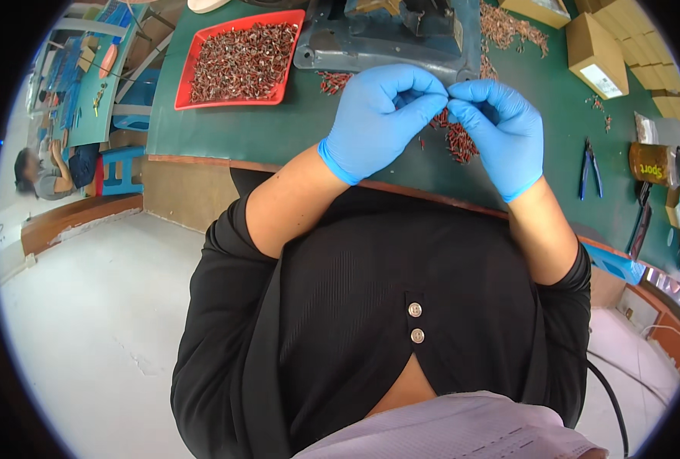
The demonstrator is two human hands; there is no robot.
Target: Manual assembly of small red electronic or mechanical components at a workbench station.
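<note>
In the head view, both hands wear blue gloves and meet above the green table, near the middle of the picture. The left hand is curled, its thumb and first finger pressed together at the tip, and the right hand does the same from the 3 o'clock side, so the fingertips of the two hands touch each other. What they pinch is too small to see clearly; I judge it is one of the small red parts, since a loose pile of red parts lies on the table just under and between the hands. At 10 o'clock from the hands there is a red tray full of the same parts, and at 12 o'clock stands a grey-blue machine base, close behind the fingers. At 3 o'clock, well apart, lie blue-handled pliers, and cardboard boxes sit at 2 o'clock. To do this step well, I think the pinch should stay light and at the very tips, with the wrists held low over the pile, so that a dropped part falls back among the others and not off the table edge.
</note>
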